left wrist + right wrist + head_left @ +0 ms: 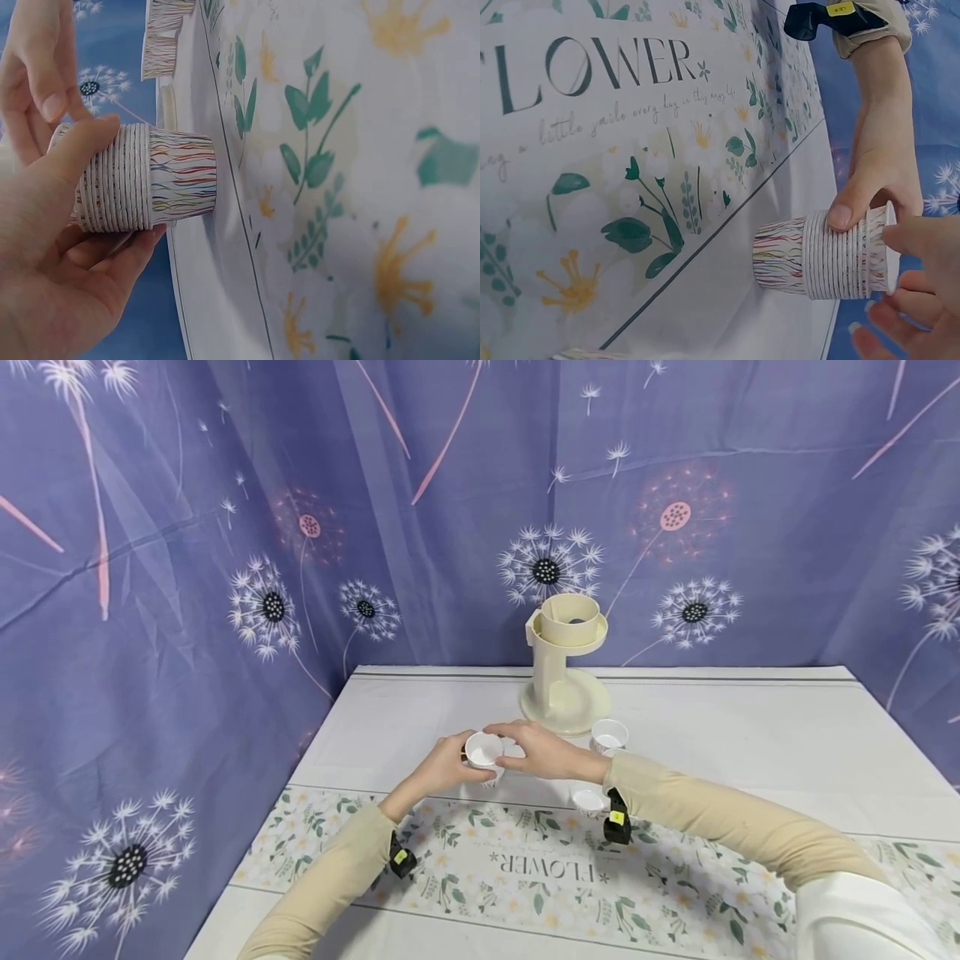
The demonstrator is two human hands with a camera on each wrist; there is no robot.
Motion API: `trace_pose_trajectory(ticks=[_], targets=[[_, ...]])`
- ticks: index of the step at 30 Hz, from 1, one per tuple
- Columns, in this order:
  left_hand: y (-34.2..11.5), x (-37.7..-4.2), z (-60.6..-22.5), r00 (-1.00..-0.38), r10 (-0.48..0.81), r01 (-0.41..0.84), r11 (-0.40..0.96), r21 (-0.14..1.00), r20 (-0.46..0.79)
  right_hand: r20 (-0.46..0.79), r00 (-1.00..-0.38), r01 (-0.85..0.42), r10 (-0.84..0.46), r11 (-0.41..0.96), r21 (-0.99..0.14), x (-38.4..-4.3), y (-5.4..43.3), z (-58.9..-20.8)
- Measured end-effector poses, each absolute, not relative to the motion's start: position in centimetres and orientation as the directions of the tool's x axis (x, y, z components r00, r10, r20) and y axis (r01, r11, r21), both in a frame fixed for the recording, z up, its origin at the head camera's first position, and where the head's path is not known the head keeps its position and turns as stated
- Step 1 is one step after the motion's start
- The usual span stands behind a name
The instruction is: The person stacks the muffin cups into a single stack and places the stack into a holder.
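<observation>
My left hand (pixel 444 763) grips a nested stack of white paper cups (pixel 120 180) with colourful wavy stripes, thumb on one side and fingers on the other. The stack is tilted in both wrist views, its rims packed close together. The top paper cup (pixel 879 251) stands out slightly from the others. My right hand (pixel 546 750) reaches in from the other side and pinches this top cup at its rim, the thumb (pixel 911 234) on the near edge. Part of the stack is hidden behind the left fingers.
A cream stand (pixel 551 677) with a round base and a ring-shaped top rises at the back of the table. Near the right forearm are a white cup (pixel 609 733) and another cup (pixel 588 800). A floral runner (pixel 525 885) crosses the white tablecloth; a purple curtain (pixel 450 568) hangs behind.
</observation>
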State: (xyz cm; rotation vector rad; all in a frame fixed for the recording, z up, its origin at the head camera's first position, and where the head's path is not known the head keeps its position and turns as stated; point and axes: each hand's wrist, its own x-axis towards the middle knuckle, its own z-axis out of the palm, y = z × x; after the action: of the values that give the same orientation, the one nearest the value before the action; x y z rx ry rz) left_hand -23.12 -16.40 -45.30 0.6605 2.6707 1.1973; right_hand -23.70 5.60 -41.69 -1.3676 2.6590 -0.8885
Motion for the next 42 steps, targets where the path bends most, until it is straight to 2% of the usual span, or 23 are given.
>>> trace_pose_trajectory(ticks=[8,16,20,27,37,42], targets=[[-16.4,-23.2,-45.1,-0.889,0.456,0.342,0.596,0.726,0.044,0.071,-0.599,-0.723,-0.797,0.501,-0.476,-23.7,6.2,-41.6],[-16.4,-23.2,-45.1,-0.882,0.469,0.355,0.6,0.716,0.044,0.041,-0.574,-0.724,-0.818,0.483,-0.492,-23.5,6.5,-41.5],[-16.4,-23.1,-44.9,-0.887,0.46,0.345,0.614,0.71,0.034,0.024,-0.587,-0.707,-0.809,0.498,-0.501,-23.3,6.7,-41.4],[-16.2,-23.1,-45.0,-0.893,0.448,0.342,0.603,0.721,0.049,0.086,-0.634,-0.671,-0.768,0.491,-0.555,-23.6,7.3,-41.6],[-16.1,-23.2,-44.7,-0.895,0.443,0.344,0.622,0.704,0.045,0.254,-0.687,-0.667,-0.681,0.452,-0.593,-23.9,9.3,-41.3],[-16.0,-23.1,-44.7,-0.895,0.444,0.34,0.616,0.71,0.044,0.281,-0.705,-0.656,-0.652,0.449,-0.607,-24.0,10.0,-41.5]])
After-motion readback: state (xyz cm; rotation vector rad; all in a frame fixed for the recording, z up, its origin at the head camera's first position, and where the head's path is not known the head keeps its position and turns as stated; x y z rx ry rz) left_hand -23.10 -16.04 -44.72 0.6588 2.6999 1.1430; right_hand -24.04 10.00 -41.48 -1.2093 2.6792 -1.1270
